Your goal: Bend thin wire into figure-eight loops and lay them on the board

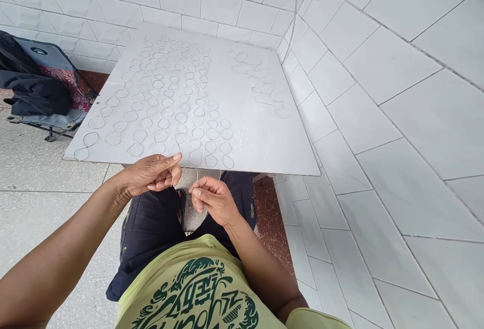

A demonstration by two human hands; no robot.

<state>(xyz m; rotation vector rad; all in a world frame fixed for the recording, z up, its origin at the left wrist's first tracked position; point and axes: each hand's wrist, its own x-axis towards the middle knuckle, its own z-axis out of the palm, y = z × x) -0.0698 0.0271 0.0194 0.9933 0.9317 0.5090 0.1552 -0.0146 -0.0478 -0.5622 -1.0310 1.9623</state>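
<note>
Between my hands, just off the near edge of the white board, a thin bent wire point(197, 174) is held up. My left hand point(157, 172) is closed in a pinch at the wire's left part, thumb stretched along the top. My right hand point(212, 198) pinches the wire farther right, and one end sticks up past the fingers. On the board lie rows of figure-eight wire loops point(181, 122), side by side. Several open, wavy wire pieces point(262, 87) rest at the board's right side.
The white board point(264, 142) reaches back to the tiled wall point(219, 6) and along the right wall point(397, 102). A folding chair point(64, 67) with dark cloth on it stands at the left. A thin cable point(295, 16) hangs in the corner. My knees are under the near edge.
</note>
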